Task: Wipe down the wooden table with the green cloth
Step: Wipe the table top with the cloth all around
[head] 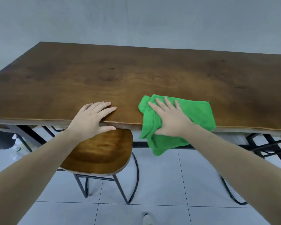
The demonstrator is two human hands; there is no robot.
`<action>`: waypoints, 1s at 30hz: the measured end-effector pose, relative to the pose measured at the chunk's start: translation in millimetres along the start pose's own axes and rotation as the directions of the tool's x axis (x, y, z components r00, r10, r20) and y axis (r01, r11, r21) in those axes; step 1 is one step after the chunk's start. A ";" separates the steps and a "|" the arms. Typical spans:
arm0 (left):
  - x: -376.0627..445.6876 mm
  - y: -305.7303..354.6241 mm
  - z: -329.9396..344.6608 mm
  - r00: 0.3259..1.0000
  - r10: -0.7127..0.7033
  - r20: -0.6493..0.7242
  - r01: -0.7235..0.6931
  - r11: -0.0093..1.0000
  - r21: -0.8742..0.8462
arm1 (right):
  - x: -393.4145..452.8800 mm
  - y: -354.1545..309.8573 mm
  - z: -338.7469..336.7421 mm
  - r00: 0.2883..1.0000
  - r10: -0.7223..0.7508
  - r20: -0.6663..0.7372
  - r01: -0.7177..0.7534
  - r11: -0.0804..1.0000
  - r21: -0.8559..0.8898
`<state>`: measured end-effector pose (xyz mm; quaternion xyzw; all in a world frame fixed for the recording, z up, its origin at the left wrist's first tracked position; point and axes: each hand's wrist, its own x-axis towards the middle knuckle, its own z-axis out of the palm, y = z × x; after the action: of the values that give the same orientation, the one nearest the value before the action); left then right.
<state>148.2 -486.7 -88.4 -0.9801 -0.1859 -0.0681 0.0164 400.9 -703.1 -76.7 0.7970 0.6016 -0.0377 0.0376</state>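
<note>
The wooden table (136, 70) is a long dark-brown slab that fills the middle of the view. The green cloth (196, 111) lies crumpled on its near edge, with one part hanging down over the front. My right hand (170, 119) lies flat on the cloth, fingers spread, pressing it against the tabletop. My left hand (91, 119) grips the table's front edge to the left of the cloth, with the fingers on top and the thumb under the edge.
A wooden stool (97, 153) with black metal legs stands tucked under the table's front edge, below my left hand. Black table legs (269, 143) cross at the right. A grey wall runs behind the table. Pale floor tiles (169, 184) lie below.
</note>
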 end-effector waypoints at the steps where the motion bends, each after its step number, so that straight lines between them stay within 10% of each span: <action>1: -0.2 -3.0 -0.4 1.000 -0.004 0.005 0.004 1.000 -0.007 | 11.0 -15.7 -1.8 0.998 -0.066 0.001 0.066 0.998 -0.003; 11: 0.7 -17.9 -2.0 0.998 0.002 0.056 -0.003 1.000 0.007 | 32.7 -43.3 -9.5 0.853 -0.521 0.025 0.521 0.854 0.016; 30: -44.6 -115.1 -11.9 0.991 -0.065 0.114 0.068 0.998 -0.020 | 90.4 -130.8 -12.3 0.982 -0.189 -0.005 0.189 0.982 0.026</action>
<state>63.3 -396.4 -82.1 -0.9757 -0.2183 -0.0151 -0.0080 300.0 -579.6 -75.9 0.7366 0.6742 -0.0479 0.0225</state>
